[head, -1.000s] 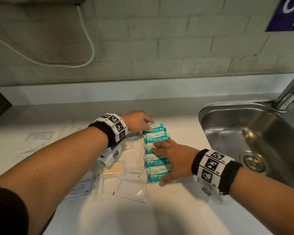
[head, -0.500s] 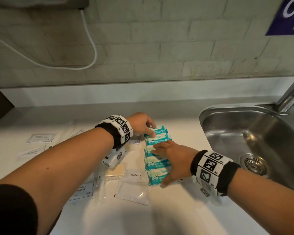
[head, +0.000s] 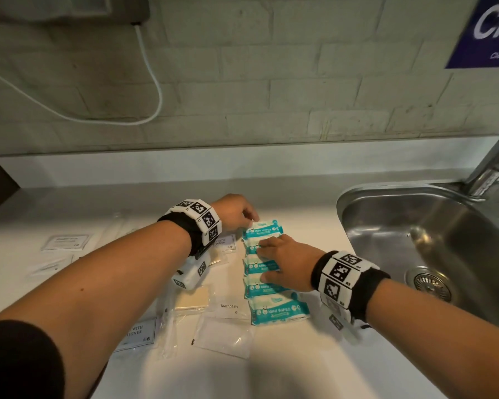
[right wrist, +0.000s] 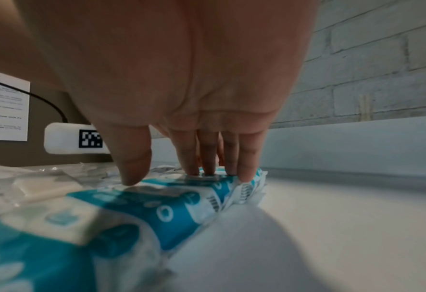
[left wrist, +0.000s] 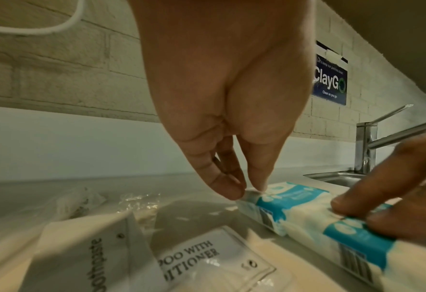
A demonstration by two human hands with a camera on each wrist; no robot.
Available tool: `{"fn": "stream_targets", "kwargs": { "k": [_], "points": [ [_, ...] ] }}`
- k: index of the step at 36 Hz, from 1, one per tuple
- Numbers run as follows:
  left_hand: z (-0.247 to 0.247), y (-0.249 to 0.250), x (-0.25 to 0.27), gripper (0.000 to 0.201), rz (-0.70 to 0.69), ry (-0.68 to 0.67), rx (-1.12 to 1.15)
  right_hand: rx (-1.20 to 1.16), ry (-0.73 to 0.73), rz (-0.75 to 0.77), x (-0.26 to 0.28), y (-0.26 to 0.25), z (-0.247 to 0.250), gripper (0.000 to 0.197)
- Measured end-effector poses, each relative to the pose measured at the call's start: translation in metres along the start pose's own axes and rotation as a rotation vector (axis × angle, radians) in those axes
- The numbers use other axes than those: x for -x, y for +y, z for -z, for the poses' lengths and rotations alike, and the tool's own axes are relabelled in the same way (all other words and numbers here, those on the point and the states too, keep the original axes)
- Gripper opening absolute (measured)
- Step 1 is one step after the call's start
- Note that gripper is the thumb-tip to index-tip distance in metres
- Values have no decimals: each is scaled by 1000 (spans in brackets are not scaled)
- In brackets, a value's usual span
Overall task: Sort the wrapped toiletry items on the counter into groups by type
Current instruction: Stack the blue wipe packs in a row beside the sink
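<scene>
The left hand pinches the far end of the top blue-and-white soft wipes pack. The right hand lies flat, fingers straight, pressing the next packs in the row on the white tabletop.

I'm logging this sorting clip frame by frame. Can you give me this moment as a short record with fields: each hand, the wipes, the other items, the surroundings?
left hand: pinches the far wipes pack's end
right hand: flat, fingers pressing on the wipes row
wipes row: teal MINI WIPES packs lined up in a column on the counter, nearest pack uncovered
toothpaste sachet: left of the row
shampoo sachet: near left
sink: right of the row
</scene>
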State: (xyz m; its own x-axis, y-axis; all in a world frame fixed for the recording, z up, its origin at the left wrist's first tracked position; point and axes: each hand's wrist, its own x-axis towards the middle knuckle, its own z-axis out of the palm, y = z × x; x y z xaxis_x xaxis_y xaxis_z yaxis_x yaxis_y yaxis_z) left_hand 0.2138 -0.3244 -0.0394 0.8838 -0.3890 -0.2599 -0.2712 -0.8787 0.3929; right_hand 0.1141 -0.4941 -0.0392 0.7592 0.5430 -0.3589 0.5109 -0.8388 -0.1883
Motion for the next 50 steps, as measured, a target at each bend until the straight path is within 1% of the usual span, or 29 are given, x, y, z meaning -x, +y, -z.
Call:
{"fn": "stream_targets", "kwargs": {
  "k": [5, 17, 26, 29, 32, 36, 38, 40, 45, 50],
  "points": [
    [-2, 0, -2, 27, 6, 0, 17, 7, 5, 11, -1, 1, -1, 49],
    [-3, 1, -3, 27, 9, 6, 50, 33, -5, 29, -5, 0, -1, 48],
    [-4, 3, 1, 27, -6, 6, 20, 44, 4, 26, -6, 0, -1, 47],
    [-3, 4, 3, 32, 4, -7, -6, 39, 8, 31, -4, 0, -2, 47],
    [0, 5, 6, 40, -50, -12, -79, 12, 62, 53, 0, 1, -7, 49],
    [2, 6, 13, 53, -127, -67, -138, -23, 114, 113, 8, 1, -12, 52],
    [-1, 3, 15, 59, -150, -88, -166, -18, 94, 126, 12, 1, -14, 47],
    [-6, 0, 16, 61, -153, -87, -195, -12, 66, 134, 15, 1, -16, 42],
    [-8, -2, 19, 54, -158, -82, -193, 10, 79, 141, 13, 1, -18, 29],
    [-7, 1, 19, 52, -152, -98, -181, 51, 89, 155, 4, 2, -19, 17]
  ]
}}
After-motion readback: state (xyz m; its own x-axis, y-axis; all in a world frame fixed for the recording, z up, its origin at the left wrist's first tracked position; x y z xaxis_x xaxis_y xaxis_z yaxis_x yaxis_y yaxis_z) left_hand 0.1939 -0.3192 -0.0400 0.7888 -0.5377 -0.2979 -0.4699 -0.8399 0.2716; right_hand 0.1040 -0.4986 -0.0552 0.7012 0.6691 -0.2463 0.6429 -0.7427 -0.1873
